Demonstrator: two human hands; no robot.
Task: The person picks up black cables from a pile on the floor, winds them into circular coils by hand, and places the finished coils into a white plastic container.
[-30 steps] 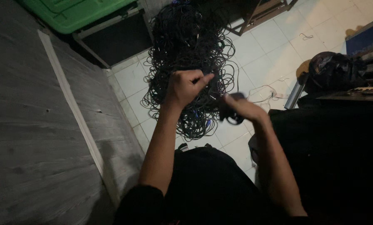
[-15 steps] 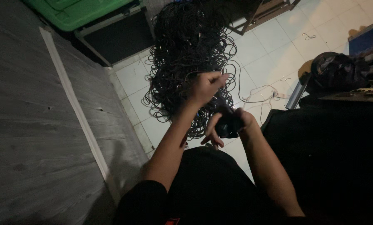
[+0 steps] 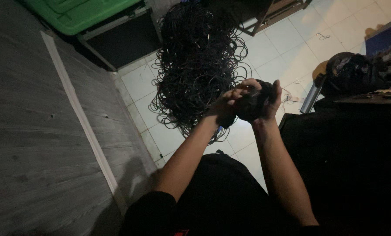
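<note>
Centrally, a small black cable bundle (image 3: 253, 105) is clasped between the left hand (image 3: 230, 107) and right hand (image 3: 269, 102), above the tangled black cable heap (image 3: 195, 65); a green rectangular crate (image 3: 86, 13) is seen top left.

Not much here in the way of packaging tbh. The only real container is a green plastic bin (image 3: 84, 15) up at the top left, rectangular with a molded lid, sitting against the grey wall above a dark boxy case (image 3: 121, 41) with pale edges. Over at the far right edge there's a blue box-like thing (image 3: 385, 41), only partly in view and too dark to say more. No labels, signs or screens that I can make out anywhere.
</note>
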